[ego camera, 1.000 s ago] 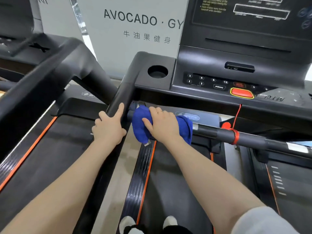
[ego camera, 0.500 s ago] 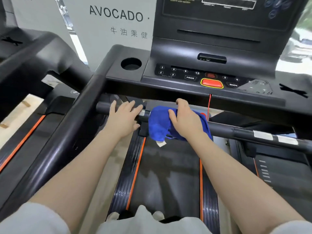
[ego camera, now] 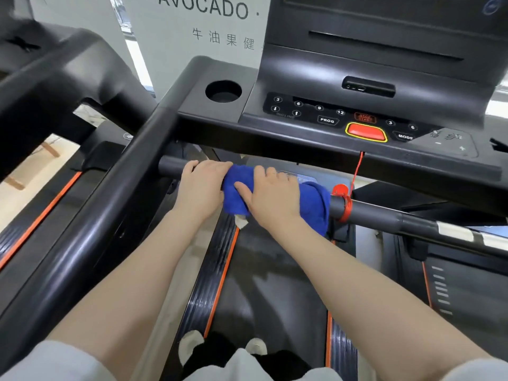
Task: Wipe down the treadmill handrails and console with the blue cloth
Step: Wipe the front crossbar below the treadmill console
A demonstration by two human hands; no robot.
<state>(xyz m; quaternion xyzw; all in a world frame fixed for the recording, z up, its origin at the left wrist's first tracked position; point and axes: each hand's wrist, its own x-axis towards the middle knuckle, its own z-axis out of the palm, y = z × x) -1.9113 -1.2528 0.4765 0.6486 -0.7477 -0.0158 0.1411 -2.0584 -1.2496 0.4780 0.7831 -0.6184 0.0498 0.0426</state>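
The blue cloth (ego camera: 316, 202) is wrapped over the black front crossbar (ego camera: 379, 214) of the treadmill, below the console (ego camera: 343, 116). My right hand (ego camera: 270, 198) lies on top of the cloth with its fingers curled over it and the bar. My left hand (ego camera: 202, 187) grips the same bar just left of the cloth, its fingers touching the cloth's left edge. The left side handrail (ego camera: 90, 232) runs diagonally from the console toward me.
A red safety cord with its clip (ego camera: 342, 200) hangs from the console onto the crossbar right of the cloth. A round cup holder (ego camera: 223, 91) sits on the console's left. A second treadmill (ego camera: 55, 75) stands close on the left. My feet stand on the belt (ego camera: 264, 284).
My right hand and the cloth slid left along the crossbar, away from the red clip, until the cloth met my left hand, which stayed on the bar. The view shifted a little.
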